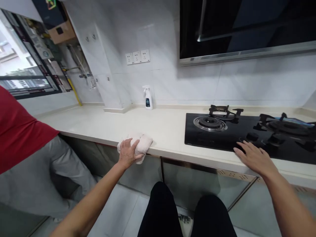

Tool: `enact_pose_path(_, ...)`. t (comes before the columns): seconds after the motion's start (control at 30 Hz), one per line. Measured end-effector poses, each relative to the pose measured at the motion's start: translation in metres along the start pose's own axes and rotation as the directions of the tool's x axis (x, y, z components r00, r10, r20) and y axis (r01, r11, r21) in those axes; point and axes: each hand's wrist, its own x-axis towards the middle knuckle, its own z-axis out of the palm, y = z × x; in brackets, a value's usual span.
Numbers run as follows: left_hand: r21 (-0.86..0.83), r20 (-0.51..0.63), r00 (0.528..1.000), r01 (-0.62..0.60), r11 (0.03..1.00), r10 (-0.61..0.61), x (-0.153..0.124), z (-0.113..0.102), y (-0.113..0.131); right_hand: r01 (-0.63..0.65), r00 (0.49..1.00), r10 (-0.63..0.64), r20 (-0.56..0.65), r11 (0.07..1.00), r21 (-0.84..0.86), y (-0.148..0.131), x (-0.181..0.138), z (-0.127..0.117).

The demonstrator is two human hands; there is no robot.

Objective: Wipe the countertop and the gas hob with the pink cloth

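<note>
The cloth [143, 144] lies at the front edge of the surface [165, 123], to the left of the hob [195, 140], with part of it hanging over the edge. It is bunched into a thick pad, which probably gives my palm a fuller area to press on. A pan support [219, 108] sits behind the left burner [209, 122], toward the wall; this position leaves the burner ring exposed and, I judge, easier to reach. The spray bottle [148, 99] stands upright near the wall, apparently set back so that the front of the surface stays free for my arms.

Left hand [128, 152]: partly closed on the cloth. The fingers curve over its top and the thumb is spread to the right, a hold suited to downward pressure more than to lifting.

Right hand [255, 158]: open, palm down, fingers loosely spread, holding nothing. It rests at the front edge of the hob, seemingly as a brace for my forward lean. The fingertips are just beside a control knob [252, 137]; from this angle I cannot tell whether they touch it.

A person in a red top [24, 131] occupies the space to my left.
</note>
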Motion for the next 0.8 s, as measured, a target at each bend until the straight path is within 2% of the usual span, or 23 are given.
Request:
enact_pose_path(0.1,0.018,-0.011,1.000,0.000,1.000,0.000,0.006,0.000,0.048,-0.042,0.998,0.042,0.053,0.999,0.005,-0.012,-0.002,-0.013)
enact_pose_path(0.2,-0.033,-0.039,0.997,-0.064,0.997,0.063,0.016,0.002,0.111,-0.059,0.995,0.059,0.078,0.998,0.006,-0.021,-0.004,-0.022)
enact_pose_path(0.4,-0.160,-0.029,0.993,-0.118,0.980,0.114,0.036,0.010,0.249,-0.058,0.997,0.058,0.045,0.998,0.011,-0.019,-0.004,-0.018)
enact_pose_path(0.5,-0.215,0.002,0.987,-0.155,0.964,0.159,0.046,0.009,0.299,-0.078,0.996,0.075,0.038,0.993,0.085,-0.015,-0.002,-0.020)
enact_pose_path(0.53,-0.229,0.007,0.985,-0.165,0.959,0.171,0.049,0.008,0.311,-0.093,0.996,0.093,0.009,0.986,0.138,-0.018,-0.003,-0.023)
enact_pose_path(0.6,-0.251,0.003,0.985,-0.166,0.953,0.173,0.053,0.005,0.326,-0.069,0.987,0.108,-0.122,0.955,0.288,-0.036,-0.007,-0.035)
enact_pose_path(0.67,-0.276,-0.008,0.988,-0.153,0.949,0.156,0.056,0.003,0.331,0.075,0.952,0.066,-0.298,0.895,0.439,-0.071,-0.019,-0.048)
enact_pose_path(0.73,-0.319,-0.015,0.990,-0.141,0.937,0.143,0.057,0.001,0.328,0.280,0.912,-0.055,-0.407,0.808,0.519,-0.118,-0.034,-0.056)
enact_pose_path(0.8,-0.392,-0.035,0.988,-0.151,0.908,0.149,0.057,-0.002,0.315,0.452,0.879,-0.256,-0.401,0.715,0.534,-0.168,-0.049,-0.055)
